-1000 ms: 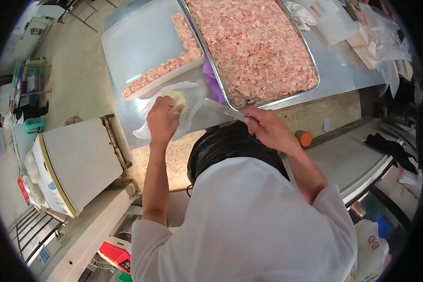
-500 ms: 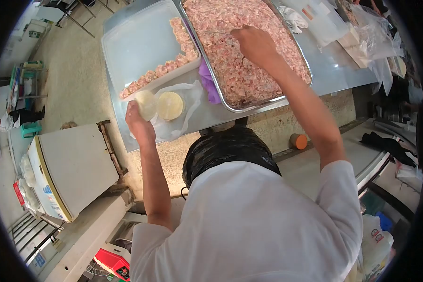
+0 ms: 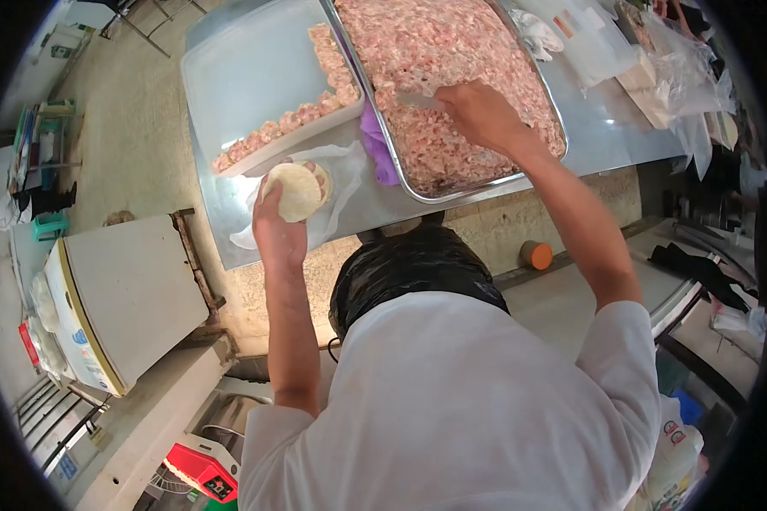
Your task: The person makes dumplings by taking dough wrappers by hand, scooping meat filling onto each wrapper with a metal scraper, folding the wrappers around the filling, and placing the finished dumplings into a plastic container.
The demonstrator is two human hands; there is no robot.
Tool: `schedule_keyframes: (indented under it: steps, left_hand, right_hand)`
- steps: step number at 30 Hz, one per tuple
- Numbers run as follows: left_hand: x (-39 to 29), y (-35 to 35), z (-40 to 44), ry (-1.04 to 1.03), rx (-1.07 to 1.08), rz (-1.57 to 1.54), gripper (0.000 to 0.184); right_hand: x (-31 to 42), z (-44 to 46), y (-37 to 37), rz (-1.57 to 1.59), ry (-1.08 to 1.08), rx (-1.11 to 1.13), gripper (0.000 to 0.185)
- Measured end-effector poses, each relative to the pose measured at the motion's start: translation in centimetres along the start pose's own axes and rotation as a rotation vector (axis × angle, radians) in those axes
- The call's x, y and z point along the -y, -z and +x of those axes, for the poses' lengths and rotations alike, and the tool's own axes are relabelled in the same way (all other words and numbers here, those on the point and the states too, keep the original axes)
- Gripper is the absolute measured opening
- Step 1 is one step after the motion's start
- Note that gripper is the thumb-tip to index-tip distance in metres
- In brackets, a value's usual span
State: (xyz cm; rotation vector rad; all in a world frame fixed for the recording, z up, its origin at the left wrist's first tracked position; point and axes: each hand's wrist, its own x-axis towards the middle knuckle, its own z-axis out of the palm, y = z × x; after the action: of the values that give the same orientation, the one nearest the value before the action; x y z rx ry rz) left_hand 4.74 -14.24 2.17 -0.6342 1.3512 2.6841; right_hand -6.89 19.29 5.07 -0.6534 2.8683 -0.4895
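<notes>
My left hand (image 3: 274, 228) is closed on a round, pale dumpling wrapper (image 3: 291, 194), fingers behind it and thumb at its edge. It is over the white plastic sheet (image 3: 347, 175), where the wrapper stack is mostly hidden. My right hand (image 3: 483, 116) grips a flat spatula (image 3: 417, 100), its blade over the minced meat filling (image 3: 435, 47). That filling heaps a large metal tray (image 3: 441, 198). To the left of the tray, a translucent plastic container (image 3: 247, 68) holds open-topped meat dumplings (image 3: 294, 119) in rows along two sides.
A purple cloth (image 3: 377, 149) is tucked by the tray. The metal table (image 3: 609, 132) carries a clear plastic tub (image 3: 592, 38) and plastic bags (image 3: 690, 85) at right. A white chest (image 3: 136, 289) stands to the left; an orange-ended cylinder (image 3: 539, 255) lies below the table.
My left hand has moved right with the wrapper, covering most of the stack. My right hand has shifted slightly right and nearer to me, and the spatula's blade now shows flat.
</notes>
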Motion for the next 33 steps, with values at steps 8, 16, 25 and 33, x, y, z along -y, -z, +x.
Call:
schedule_keyframes:
  steps: [8,16,25,33]
  left_hand:
    - [6.3,-7.7,4.1,0.091,-0.006,-0.297,0.037]
    - [7.3,-13.3,3.1,0.088,-0.037,-0.334,0.039]
    - [5.4,-2.6,4.5,0.082,0.426,-0.500,0.047]
    - [4.1,-6.3,1.5,0.030,-0.145,-0.367,0.049]
  right_hand:
    - [1.9,-6.6,1.4,0.844,-0.284,0.023,0.022]
    - [7.8,-11.2,-1.1,0.404,-0.144,-0.279,0.035]
    - [3.1,-5.0,-1.6,0.021,-0.179,-0.155,0.036]
    - [3.0,-5.6,-2.5,0.093,-0.083,-0.111,0.032]
